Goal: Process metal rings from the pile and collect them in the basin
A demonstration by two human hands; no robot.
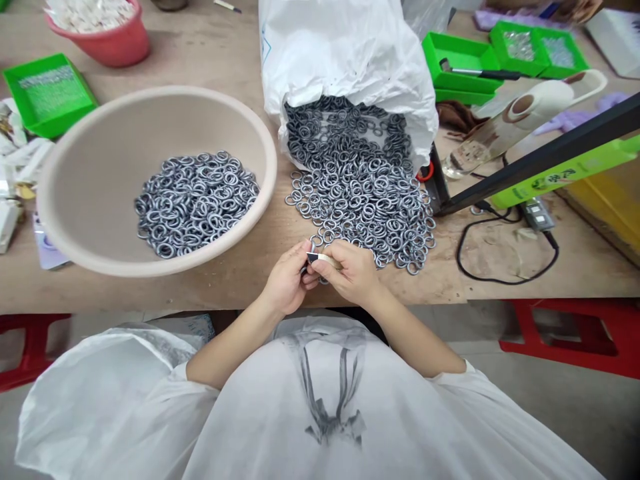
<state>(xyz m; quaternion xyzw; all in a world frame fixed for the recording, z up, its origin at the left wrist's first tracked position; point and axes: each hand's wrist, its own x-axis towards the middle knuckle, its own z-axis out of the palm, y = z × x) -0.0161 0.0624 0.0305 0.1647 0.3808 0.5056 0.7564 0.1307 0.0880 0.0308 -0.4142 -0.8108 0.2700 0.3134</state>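
Observation:
My left hand [284, 283] is closed, its fingertips pinching what looks like a grey ring, mostly hidden by the fingers. Against it, my right hand [356, 272] grips a small knife [331, 261] with a pale handle and a short dark blade end pointing left. Both hands meet at the near edge of a heap of loose grey rings [370, 207]. The heap spills from the mouth of a white sack [345, 53] lying on the table. Left of my hands stands a large beige basin [85, 187] with many more grey rings [200, 200] inside.
Green trays [50, 93] of small parts and a red tub [110, 43] stand at the left. On the right are more green trays [460, 57], a clear bottle [493, 130], a slanting black bar [540, 153] and a cable [460, 250]. Red stools [560, 333] flank the table's front.

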